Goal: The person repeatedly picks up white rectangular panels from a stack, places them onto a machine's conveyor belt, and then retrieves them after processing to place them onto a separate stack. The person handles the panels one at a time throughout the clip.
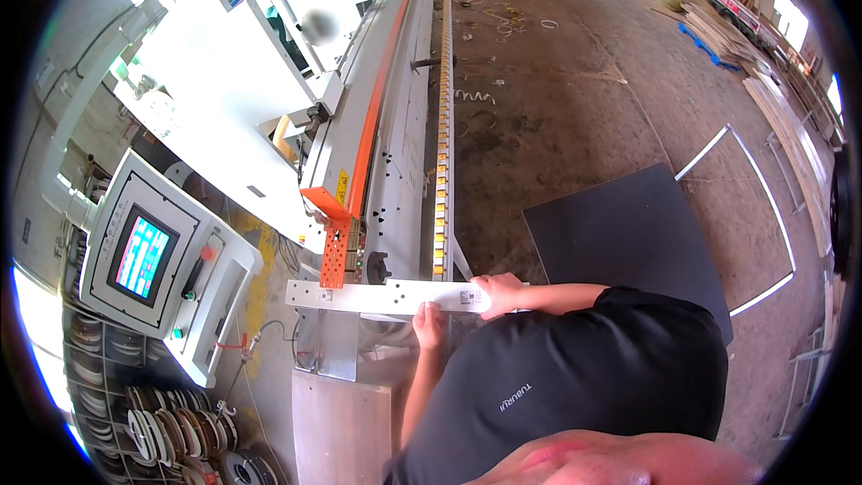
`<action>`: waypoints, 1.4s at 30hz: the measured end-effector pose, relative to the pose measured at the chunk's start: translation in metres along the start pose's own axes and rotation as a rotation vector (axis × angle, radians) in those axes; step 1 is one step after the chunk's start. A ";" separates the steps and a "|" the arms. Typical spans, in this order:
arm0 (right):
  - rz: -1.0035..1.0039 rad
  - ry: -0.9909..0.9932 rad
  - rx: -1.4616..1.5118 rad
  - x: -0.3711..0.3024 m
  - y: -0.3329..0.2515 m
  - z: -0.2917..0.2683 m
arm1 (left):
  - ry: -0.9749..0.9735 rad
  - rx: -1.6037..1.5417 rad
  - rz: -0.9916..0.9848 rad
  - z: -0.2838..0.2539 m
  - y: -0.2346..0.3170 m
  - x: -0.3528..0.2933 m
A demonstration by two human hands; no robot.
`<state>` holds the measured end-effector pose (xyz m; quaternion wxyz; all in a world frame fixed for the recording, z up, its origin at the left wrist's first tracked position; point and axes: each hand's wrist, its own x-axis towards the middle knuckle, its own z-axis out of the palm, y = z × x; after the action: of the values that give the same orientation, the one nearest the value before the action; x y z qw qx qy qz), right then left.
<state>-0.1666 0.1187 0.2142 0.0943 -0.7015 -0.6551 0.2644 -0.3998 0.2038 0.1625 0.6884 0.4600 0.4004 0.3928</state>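
Observation:
A narrow white board (422, 296) with drilled holes and small labels lies crosswise in front of me, its left end beneath the perforated orange guard (334, 256) of a long machine (395, 144). My right hand (499, 293) is closed around the board's right end, thumb side on top. Against the near edge, left of it, my left hand (429, 324) pinches the board, with the thumb or a fingertip showing on its upper face. The fingers underneath are hidden. Just beyond the board runs a long rail (442, 180) of yellow-marked rollers or pads.
On the left stands a control panel (139, 251) with a lit screen. Rolls of edge strip (175, 422) fill a rack below it. A wooden box-like stand (341, 422) is close to my left arm. A dark sheet (620, 233) lies to the right, with stacked boards (718, 31) farther off.

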 end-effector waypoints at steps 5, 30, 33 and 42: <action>0.002 -0.010 0.011 -0.001 -0.001 -0.001 | -0.068 -0.087 0.023 -0.007 -0.012 0.003; -0.022 -0.011 0.031 -0.001 -0.005 -0.006 | -0.029 0.055 -0.069 -0.002 -0.010 0.000; -0.023 -0.006 0.033 0.000 -0.002 -0.004 | -0.046 0.087 -0.053 -0.002 -0.007 -0.002; -0.045 -0.015 -0.033 0.003 0.001 -0.007 | -0.071 0.174 -0.023 0.002 0.003 -0.008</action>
<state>-0.1623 0.1230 0.2190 0.0839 -0.6860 -0.6756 0.2567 -0.4016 0.1972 0.1669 0.6640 0.5269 0.4136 0.3322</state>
